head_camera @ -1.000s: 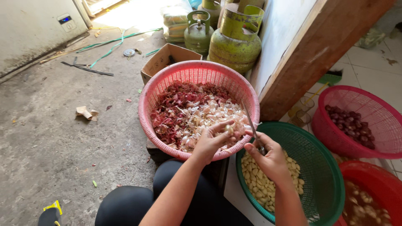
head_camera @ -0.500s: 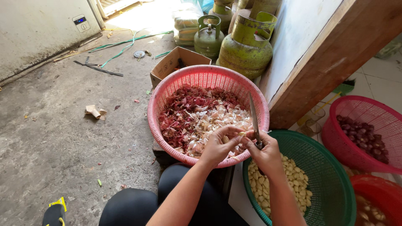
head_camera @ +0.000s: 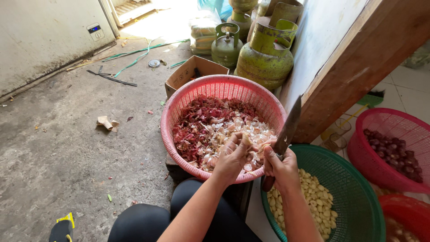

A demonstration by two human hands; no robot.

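Bare concrete floor (head_camera: 58, 157) is lying open on the left; gas cylinders (head_camera: 264, 58), a cardboard box (head_camera: 190, 74) and a wooden beam (head_camera: 358, 67) are blocking behind the pink basket (head_camera: 179, 107).

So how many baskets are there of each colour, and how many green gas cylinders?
Pink baskets: 2, one of peelings and one of shallots
Green baskets: 1, holding peeled garlic cloves
Red baskets: 1, at the lower right corner
Green gas cylinders in clear view: 2, small and large
Total: 6
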